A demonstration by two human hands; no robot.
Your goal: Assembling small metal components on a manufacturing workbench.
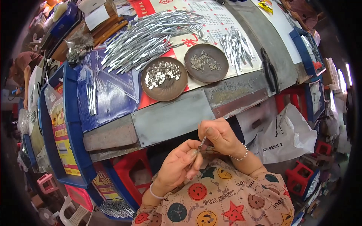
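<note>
This was a workshop: a scarred workbench (283, 56) bore a heap of metal strips (147, 39), brown dishes (164, 92) of tiny metal parts and, at right, pliers (269, 71); blue bins (71, 100) stood left, near plastic stools (130, 165).

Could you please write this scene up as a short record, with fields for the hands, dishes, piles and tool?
Left hand: pinching a slim metal piece
Right hand: fingertips at that piece's upper end
Left dish: round, brown, holding small shiny discs
Right dish: round, brown, holding thin metal bits
Large pile: long silvery strips, behind the left dish
Small pile: silvery strips, right of the right dish
Tool: black pliers, right of the small pile
</note>
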